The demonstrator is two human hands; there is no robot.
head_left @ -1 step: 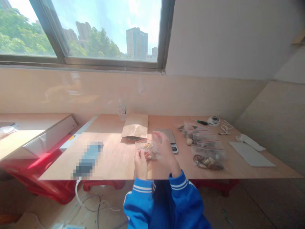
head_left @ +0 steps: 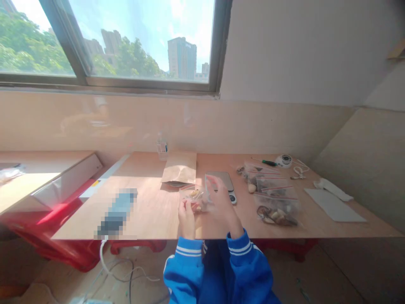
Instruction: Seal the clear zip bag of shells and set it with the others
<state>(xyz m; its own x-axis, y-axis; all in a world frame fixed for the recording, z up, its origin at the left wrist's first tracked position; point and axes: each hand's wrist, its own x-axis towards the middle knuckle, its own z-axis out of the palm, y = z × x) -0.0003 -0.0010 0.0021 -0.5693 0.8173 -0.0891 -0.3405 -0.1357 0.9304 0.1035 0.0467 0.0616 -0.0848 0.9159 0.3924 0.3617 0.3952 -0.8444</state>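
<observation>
Both my hands hold a small clear zip bag (head_left: 195, 197) with pale and brown bits inside, just above the wooden table (head_left: 152, 211) near its front edge. My left hand (head_left: 186, 217) grips the bag's lower left side. My right hand (head_left: 221, 203) pinches its right edge, fingers raised. Both sleeves are blue with white stripes. A flat grey scale (head_left: 221, 179) lies right behind my right hand.
A brown paper pouch (head_left: 179, 168) and a water bottle (head_left: 162, 147) stand behind the bag. Several filled zip bags (head_left: 275, 200) lie to the right, then a screwdriver (head_left: 265, 162), a round white device (head_left: 284, 160) and a white sheet (head_left: 332, 205). Cables (head_left: 126, 270) trail on the floor.
My right hand has sunk slightly and drawn a little closer to the bag. The rest is unchanged.
</observation>
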